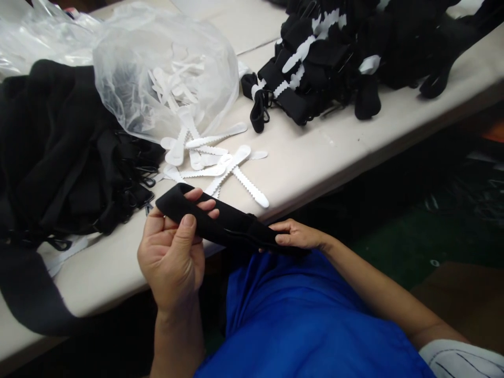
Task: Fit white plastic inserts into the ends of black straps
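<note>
A folded black fabric strap stretches between my two hands above the table's front edge. My left hand grips its looped end, thumb on the near face and fingertips showing inside the fold. The strap's other end is pinched in my right hand, just over the blue garment on my lap. White plastic strips with wavy edges lie loose on the table right behind the strap. Part of my right hand's fingers is hidden under the fabric.
On the left is a big heap of black straps with hooks. Behind the strips stands a clear plastic bag holding more of them. Bundled black straps with white bands lie at the back right. The pale table slants across.
</note>
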Available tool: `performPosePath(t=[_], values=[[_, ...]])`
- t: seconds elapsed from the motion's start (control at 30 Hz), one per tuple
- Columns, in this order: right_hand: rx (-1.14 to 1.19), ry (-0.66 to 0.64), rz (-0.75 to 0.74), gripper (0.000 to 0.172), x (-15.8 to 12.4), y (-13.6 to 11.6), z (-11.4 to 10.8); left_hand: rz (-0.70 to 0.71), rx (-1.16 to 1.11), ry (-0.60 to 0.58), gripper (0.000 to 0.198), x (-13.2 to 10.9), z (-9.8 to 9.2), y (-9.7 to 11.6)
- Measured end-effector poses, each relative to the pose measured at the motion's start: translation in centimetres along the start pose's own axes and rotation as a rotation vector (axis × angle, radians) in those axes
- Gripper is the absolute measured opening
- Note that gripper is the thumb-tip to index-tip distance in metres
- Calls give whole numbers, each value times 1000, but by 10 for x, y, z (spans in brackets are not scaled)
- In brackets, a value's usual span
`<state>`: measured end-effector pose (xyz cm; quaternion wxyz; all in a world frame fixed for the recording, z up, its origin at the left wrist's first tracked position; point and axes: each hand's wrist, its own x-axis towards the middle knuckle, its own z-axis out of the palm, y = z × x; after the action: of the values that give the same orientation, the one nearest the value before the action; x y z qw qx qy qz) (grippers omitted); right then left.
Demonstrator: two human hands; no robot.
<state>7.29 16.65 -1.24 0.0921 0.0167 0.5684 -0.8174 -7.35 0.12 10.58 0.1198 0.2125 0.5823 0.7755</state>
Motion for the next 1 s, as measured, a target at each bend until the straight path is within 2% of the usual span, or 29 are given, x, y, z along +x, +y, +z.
performPosePath(t=[0.1,0.23,0.3,0.37,0.5,0.6,0.73,0.9,1.0], values=[[-75,-28,3,52,0,-2,6,37,-2,-8,19,3,-3,2],[-205,91,-68,47,-2,3,18,46,-50,-72,23,-2,-12,10],[-199,97,-106,47,-3,7,20,73,-67,-97,24,-8,-15,16],[-128,79,-79,47,-4,11,20,115,-31,-85,23,-15,-14,21],[40,124,17,49,-4,11,15,165,72,-56,23,-21,0,25],[50,153,-50,48,-2,0,12,213,65,-80,24,-17,11,24],[67,121,-85,47,2,-12,10,276,29,-97,26,-10,24,24],[17,157,-84,46,8,-6,14,261,-14,-85,26,-8,37,25],[2,81,-139,53,9,-1,23,252,-20,-62,26,-7,39,22]])
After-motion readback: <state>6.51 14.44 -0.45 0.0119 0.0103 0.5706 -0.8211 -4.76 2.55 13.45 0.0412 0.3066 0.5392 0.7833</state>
